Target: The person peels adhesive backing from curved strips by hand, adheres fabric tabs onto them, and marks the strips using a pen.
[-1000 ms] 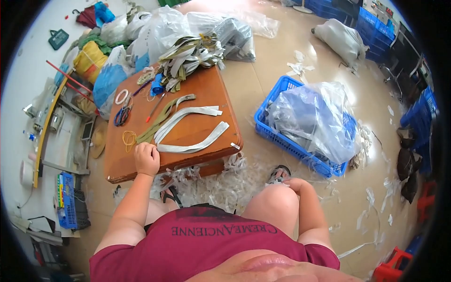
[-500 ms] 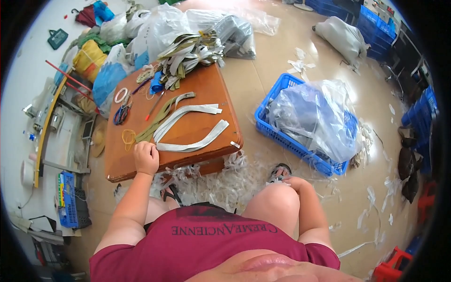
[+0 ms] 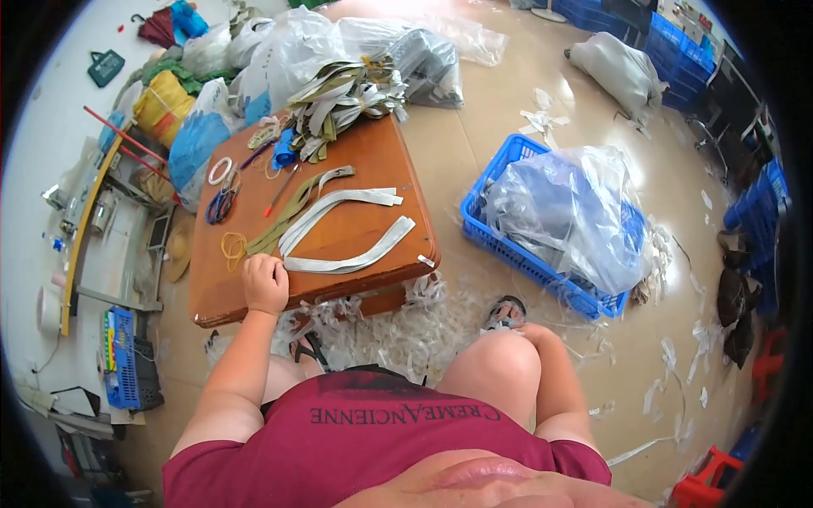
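My left hand [image 3: 266, 284] rests on the front edge of the brown wooden table [image 3: 381, 169], its fingers curled in; whatever may be inside them is hidden. Right beside its knuckles lie the ends of white fabric strips [image 3: 339, 201], an olive strip [image 3: 288, 212] and another curved white strip bundle [image 3: 364, 251]. A yellow rubber band [image 3: 233, 246] is just to its left. My right hand [image 3: 532, 332] hangs low behind my raised knee, close to my sandalled foot [image 3: 506, 313]; its fingers are mostly hidden.
Tied strip bundles [image 3: 347, 102] are heaped on the table's far corner. Scissors [image 3: 223, 206], a white tape roll [image 3: 219, 171] and a red-tipped tool [image 3: 281, 191] lie at left. A blue crate [image 3: 500, 233] holding plastic bags stands right. White scraps [image 3: 381, 334] litter the floor.
Both hands and the strips stay where they were. The whole view has shifted very slightly.
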`<state>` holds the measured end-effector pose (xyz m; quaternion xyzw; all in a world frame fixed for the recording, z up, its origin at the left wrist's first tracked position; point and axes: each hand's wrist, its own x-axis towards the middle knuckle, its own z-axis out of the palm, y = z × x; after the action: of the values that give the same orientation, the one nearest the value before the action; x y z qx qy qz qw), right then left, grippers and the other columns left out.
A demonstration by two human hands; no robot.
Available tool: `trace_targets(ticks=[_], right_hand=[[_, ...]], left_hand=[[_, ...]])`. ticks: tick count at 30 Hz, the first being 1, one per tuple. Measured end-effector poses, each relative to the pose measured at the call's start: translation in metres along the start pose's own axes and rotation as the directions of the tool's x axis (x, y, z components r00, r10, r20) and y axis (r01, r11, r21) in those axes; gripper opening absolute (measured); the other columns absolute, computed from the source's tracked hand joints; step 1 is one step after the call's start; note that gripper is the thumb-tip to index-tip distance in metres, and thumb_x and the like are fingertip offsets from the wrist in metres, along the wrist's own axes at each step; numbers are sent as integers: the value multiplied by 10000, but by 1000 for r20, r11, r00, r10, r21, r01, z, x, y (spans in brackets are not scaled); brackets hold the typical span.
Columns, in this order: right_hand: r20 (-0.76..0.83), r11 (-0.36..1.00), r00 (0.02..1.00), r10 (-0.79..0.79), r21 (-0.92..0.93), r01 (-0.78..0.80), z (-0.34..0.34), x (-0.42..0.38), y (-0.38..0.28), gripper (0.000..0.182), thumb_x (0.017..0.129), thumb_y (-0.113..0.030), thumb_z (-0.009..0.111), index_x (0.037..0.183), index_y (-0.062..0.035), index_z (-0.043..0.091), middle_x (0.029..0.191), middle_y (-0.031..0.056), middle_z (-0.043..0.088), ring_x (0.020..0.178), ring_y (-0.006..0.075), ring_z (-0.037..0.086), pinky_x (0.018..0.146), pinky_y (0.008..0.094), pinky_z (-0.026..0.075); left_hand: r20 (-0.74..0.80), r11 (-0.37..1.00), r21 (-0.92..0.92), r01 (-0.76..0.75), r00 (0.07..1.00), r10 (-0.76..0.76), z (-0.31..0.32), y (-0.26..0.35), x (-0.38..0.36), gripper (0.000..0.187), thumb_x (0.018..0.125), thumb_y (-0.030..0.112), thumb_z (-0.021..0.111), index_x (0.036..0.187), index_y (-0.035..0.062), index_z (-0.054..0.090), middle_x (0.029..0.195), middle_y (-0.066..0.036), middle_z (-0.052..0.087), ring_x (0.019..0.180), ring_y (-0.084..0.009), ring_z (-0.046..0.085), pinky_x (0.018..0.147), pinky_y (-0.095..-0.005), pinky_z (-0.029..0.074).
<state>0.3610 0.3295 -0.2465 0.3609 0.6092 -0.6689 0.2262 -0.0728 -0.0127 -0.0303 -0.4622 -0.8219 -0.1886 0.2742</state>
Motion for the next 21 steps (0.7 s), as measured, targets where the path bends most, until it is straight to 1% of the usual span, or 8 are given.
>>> trace_targets(ticks=[6,14,21], right_hand=[[-8,1000,1000,-1,-6,1,0,-1,-3,338,823,-279,630,1069,-46,640,1003,66,631,926,168,582,783,327,472],[-32,999,999,-24,35,25,0,-6,-5,336,823,-281,633,1061,-44,642,992,64,632,921,165,581,773,325,474],[-4,1000,1000,-12,-14,12,0,2,-5,336,819,-269,635,1061,-35,640,987,65,636,895,167,588,758,324,477]], left_hand=[[-14,1000,7,-4,1000,4,-2,2,2,33,748,66,584,746,74,551,812,-99,543,795,-318,505,740,-416,408],[2,1000,-3,0,1000,0,-1,0,0,35,752,72,584,747,73,550,819,-101,543,797,-321,505,736,-421,407],[2,1000,16,5,1000,-5,-3,2,1,33,753,80,583,749,73,551,817,-100,544,801,-320,507,737,-419,408]])
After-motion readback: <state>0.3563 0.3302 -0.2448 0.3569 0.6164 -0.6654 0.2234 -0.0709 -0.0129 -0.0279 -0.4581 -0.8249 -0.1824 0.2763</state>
